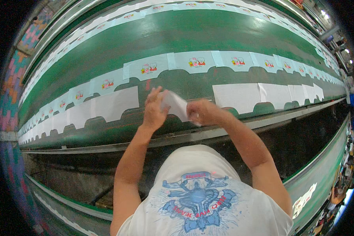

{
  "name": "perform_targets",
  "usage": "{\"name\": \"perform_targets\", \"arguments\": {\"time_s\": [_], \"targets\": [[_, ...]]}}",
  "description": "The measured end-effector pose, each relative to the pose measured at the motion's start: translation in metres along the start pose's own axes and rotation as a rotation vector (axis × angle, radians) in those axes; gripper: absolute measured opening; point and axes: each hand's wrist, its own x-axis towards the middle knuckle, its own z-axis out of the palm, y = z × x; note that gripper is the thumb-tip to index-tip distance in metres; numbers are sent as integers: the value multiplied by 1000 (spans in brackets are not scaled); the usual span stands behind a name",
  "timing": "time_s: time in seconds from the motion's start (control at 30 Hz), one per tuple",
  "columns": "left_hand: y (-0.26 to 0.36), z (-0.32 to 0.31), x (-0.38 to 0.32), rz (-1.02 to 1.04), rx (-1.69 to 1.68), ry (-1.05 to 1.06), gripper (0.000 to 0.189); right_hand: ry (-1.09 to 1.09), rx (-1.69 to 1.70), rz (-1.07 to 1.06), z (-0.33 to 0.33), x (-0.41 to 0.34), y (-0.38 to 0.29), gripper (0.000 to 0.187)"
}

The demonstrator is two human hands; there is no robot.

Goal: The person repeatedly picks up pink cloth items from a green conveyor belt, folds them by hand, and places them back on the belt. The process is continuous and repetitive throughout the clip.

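Observation:
A white cut fabric panel [178, 106] is lifted and folded between my hands over the near edge of a long green table [206, 32]. My left hand [157, 107] has its fingers spread at the panel's left part. At the panel's right part, my right hand [201, 111] is closed on the fabric and somewhat blurred. Blank white panels [115, 103] lie in a row to the left, with more blank panels [236, 96] to the right. Beyond them runs a row of pale blue panels [196, 62] printed with cartoon cats, their edges overlapping.
Another row of printed panels [162, 8] lies along the far side. A metal rail [206, 134] edges the near side. Behind me on the right is another green table [312, 177] with a printed piece. A tiled wall [16, 76] stands at the left.

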Motion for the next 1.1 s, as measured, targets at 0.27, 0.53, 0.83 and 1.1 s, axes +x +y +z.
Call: {"name": "perform_targets", "arguments": {"time_s": [0.27,0.53,0.83,1.1], "targets": [[43,-49,-62,-215,-250,-54,27,-179,105,26,-20,-76,-20,25],[-6,-94,-78,-631,-350,110,17,173,13,180,4,-34,35,15],[-111,-52,-16,-388,182,400,15,525,343,428,25,67,93,17],[-141,-43,-14,-336,154,430,12,578,265,541,23,77,100,27]]}}
